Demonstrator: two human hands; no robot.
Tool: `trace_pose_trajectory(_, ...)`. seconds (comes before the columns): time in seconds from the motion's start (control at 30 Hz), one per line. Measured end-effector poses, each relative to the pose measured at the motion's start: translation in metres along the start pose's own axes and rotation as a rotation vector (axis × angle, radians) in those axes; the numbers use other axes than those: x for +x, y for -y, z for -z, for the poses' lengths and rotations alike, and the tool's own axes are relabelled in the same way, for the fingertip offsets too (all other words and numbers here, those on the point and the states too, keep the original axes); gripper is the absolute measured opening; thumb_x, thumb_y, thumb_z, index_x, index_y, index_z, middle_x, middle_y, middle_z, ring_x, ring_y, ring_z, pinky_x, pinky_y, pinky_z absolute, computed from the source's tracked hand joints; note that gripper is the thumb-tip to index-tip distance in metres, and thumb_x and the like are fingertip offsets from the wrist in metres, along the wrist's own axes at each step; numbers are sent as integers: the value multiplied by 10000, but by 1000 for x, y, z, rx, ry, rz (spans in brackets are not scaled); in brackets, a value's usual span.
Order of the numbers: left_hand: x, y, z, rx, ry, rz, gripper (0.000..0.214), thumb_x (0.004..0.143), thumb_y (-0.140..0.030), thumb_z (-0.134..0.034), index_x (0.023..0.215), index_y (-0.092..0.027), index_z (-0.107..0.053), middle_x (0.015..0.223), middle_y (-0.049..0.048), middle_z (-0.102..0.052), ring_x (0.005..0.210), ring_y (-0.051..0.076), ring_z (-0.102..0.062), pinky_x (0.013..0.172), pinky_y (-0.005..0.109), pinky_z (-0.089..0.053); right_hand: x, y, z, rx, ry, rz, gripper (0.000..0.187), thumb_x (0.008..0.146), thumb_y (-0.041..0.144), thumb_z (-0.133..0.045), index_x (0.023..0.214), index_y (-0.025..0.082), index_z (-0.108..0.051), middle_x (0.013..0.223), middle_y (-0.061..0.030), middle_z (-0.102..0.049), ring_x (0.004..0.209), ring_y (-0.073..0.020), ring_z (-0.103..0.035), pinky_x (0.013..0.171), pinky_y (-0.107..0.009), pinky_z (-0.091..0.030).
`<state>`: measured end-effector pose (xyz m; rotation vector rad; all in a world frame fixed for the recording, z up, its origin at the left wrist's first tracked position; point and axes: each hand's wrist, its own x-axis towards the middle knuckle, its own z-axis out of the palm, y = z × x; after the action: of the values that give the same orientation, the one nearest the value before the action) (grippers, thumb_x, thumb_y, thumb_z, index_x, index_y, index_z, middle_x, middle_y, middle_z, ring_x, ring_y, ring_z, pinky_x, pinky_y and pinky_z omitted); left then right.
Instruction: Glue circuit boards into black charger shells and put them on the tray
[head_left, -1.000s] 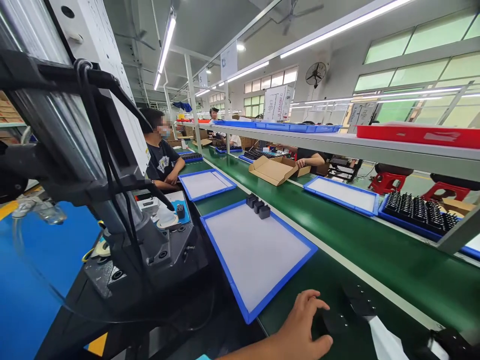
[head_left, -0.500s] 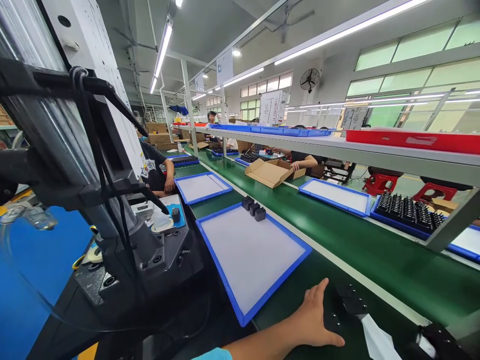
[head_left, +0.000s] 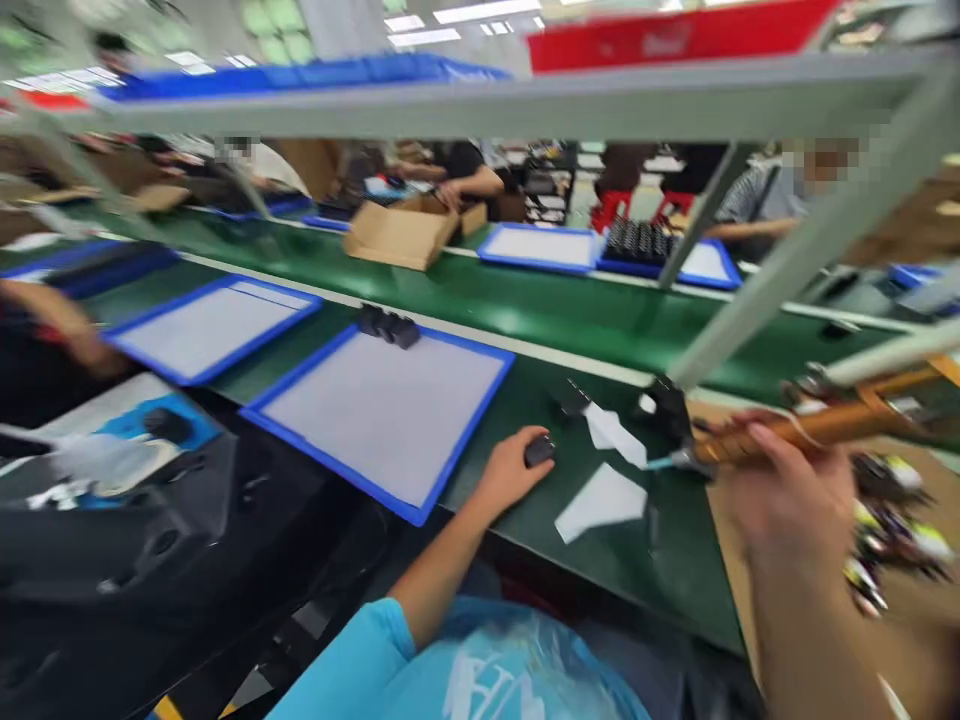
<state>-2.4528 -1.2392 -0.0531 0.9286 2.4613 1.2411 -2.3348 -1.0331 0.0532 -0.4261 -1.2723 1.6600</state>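
My left hand (head_left: 512, 470) rests on the green belt (head_left: 525, 300), fingers curled round a small black part (head_left: 539, 451). Just left of it lies a blue-framed white tray (head_left: 375, 410) with three black blocks (head_left: 388, 325) at its far edge. My right hand (head_left: 787, 490) is raised at the right, blurred, closed round a brown tool (head_left: 810, 428) that points left toward white paper scraps (head_left: 607, 470). More small black pieces (head_left: 570, 400) lie beyond the paper.
A second blue-framed tray (head_left: 210, 325) sits to the left. Across the belt are a cardboard box (head_left: 401, 232), more trays (head_left: 540, 246) and seated people. A grey shelf (head_left: 525, 100) with red and blue bins spans overhead. A dark machine (head_left: 150, 560) fills the lower left.
The view has swung right and down. My left hand has closed over a black part, and my right hand with the brown tool has come into view.
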Motion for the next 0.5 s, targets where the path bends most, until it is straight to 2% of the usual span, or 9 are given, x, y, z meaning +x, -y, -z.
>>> trace_pose_trajectory(0.1, -7, 3, 2, 29, 62, -36, 384, 793, -319, -621, 1167, -254, -563, 1144, 2, -649, 1028, 201, -615, 923, 356, -479, -17, 7, 9, 67, 15, -49, 308, 681, 158, -663, 978, 212, -601, 783, 17, -572, 752, -106, -558, 684, -302, -526)
trace_pose_trajectory(0.27, -26, 8, 5, -94, 60, -78, 431, 798, -375, -637, 1198, -243, -545, 1188, 29, -632, 1084, 197, -594, 943, 359, -485, -28, 9, -6, 111, 65, -49, 249, 724, 210, -611, 973, 193, -597, 764, 26, -523, 634, -62, -496, 630, -251, -510)
trace_pose_trajectory(0.37, -30, 11, 7, -227, 26, -59, 412, 810, -376, -624, 1186, -223, -553, 1161, 39, -642, 1085, 186, -600, 917, 343, -513, -33, 5, -11, 79, 16, 24, 259, 756, 289, -599, 1000, 206, -585, 747, 40, -456, 571, -48, -481, 551, -223, -488)
trace_pose_trajectory(0.5, -27, 12, 10, -215, -1, -83, 301, 820, -391, -612, 1072, -230, -642, 1104, 21, -671, 984, 179, -635, 871, 321, -530, -39, -4, -17, 24, -56, 147, 241, 790, 318, -568, 1020, 245, -563, 773, 48, -385, 483, -27, -436, 420, -198, -421)
